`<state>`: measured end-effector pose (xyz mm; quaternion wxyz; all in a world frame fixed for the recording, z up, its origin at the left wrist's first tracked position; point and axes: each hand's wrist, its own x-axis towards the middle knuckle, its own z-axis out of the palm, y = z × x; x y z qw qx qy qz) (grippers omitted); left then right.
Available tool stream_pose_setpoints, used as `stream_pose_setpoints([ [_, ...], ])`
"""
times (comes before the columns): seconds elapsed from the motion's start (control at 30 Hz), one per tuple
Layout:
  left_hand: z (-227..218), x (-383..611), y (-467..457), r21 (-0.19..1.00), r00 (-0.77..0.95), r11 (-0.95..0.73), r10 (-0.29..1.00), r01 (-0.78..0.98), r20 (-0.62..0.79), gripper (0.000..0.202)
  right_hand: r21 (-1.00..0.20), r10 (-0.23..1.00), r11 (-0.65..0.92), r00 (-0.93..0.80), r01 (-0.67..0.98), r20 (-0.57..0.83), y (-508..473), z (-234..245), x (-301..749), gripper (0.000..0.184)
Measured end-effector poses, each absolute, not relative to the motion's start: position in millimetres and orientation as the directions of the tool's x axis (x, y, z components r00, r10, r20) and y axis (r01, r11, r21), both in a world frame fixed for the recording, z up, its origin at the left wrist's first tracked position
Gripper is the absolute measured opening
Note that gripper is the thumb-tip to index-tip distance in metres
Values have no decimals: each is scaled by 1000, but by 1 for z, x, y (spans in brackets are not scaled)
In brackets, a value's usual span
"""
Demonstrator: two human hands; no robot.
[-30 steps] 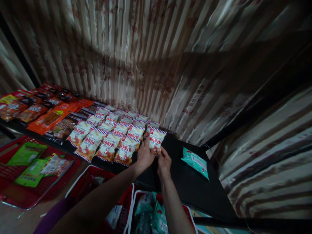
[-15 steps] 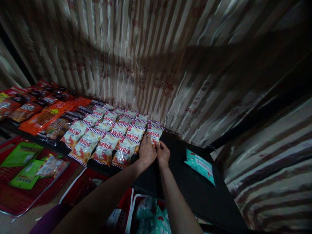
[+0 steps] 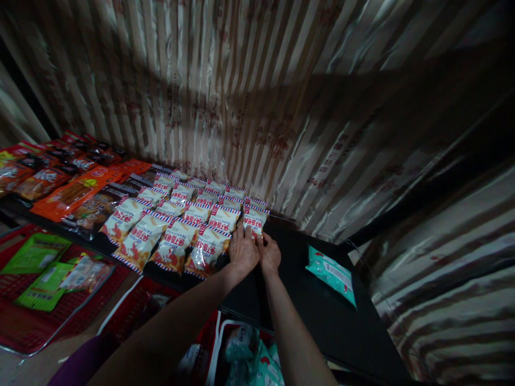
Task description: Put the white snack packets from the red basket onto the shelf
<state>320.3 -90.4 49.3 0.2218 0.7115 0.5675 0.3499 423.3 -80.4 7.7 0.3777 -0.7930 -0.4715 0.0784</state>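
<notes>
Both hands are at the lower edge of a white and red snack bag [image 3: 255, 217], the rightmost of several matching bags on a black shelf [image 3: 306, 316]. My left hand [image 3: 243, 252] grips the bag's lower left part with its fingertips, its back facing up. From the lower right corner, my right hand [image 3: 269, 254] holds the same bag, fingers bent and thumb near the left hand. The bag lies with its printed face up. Just left of my left hand is another snack bag [image 3: 207, 249] in the front row. My fingertips are partly hidden.
A teal packet [image 3: 332, 276] lies to the right on the shelf. Orange packets [image 3: 72, 193] and dark packets fill the left end. Below stand a red basket [image 3: 24, 340] with green packets [image 3: 40, 287], and another holding teal packets [image 3: 261, 364]. A striped curtain [image 3: 249, 107] hangs behind.
The rightmost snack bag and both hands have shifted very slightly, with the fingers still at its lower edge. Everything else stays in place.
</notes>
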Motion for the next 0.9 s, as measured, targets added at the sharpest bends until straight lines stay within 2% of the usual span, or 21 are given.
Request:
stream_pose_setpoints([
  [0.17,49,321,-93,735,116,-288,954,614,276,47,-694,809,-232,531,682,253,-80,10,424,45],
  [0.3,55,308,-111,733,153,-337,939,591,308,44,-717,791,-148,517,681,328,-96,20,415,45],
  [0.47,57,267,-163,757,270,-455,890,469,367,40,-766,782,27,464,643,417,-153,27,376,35],
  [0.67,33,195,-228,771,268,-456,889,445,371,34,-807,851,133,351,576,391,-234,20,302,28],
  [0.73,17,170,-240,784,236,-393,919,481,316,34,-820,877,136,316,557,361,-253,6,283,28],
  [0.8,-3,144,-247,806,233,-284,954,519,187,33,-835,922,82,277,544,271,-269,-15,270,29],
  [0.87,-25,120,-251,803,270,-94,959,588,-85,27,-833,972,-68,224,549,68,-282,-41,261,29],
  [0.9,-36,108,-252,776,231,48,942,628,-245,21,-805,980,-170,183,569,-78,-289,-56,257,28],
])
